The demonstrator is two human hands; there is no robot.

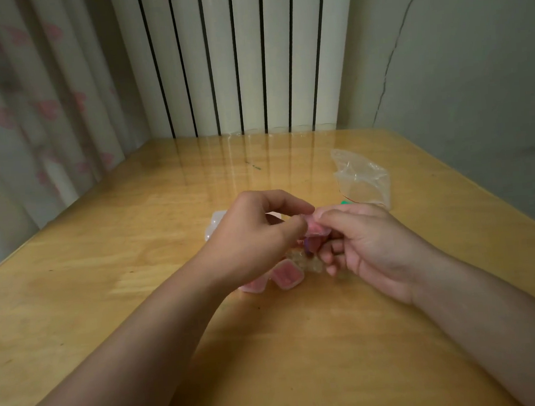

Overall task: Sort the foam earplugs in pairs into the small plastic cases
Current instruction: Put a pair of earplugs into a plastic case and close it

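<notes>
Bare table (105, 279) left; bag (362, 179) right.

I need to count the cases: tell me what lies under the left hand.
Under the left hand, two small pink-filled plastic cases and a pale translucent case show on the wooden table; anything else is covered.

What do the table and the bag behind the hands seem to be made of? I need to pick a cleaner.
The table looks like pale wood with a glossy varnish: grain lines show, and the radiator's stripes reflect in its far end. The bag looks like thin clear plastic film: see-through, crinkled, with shiny creases.
</notes>
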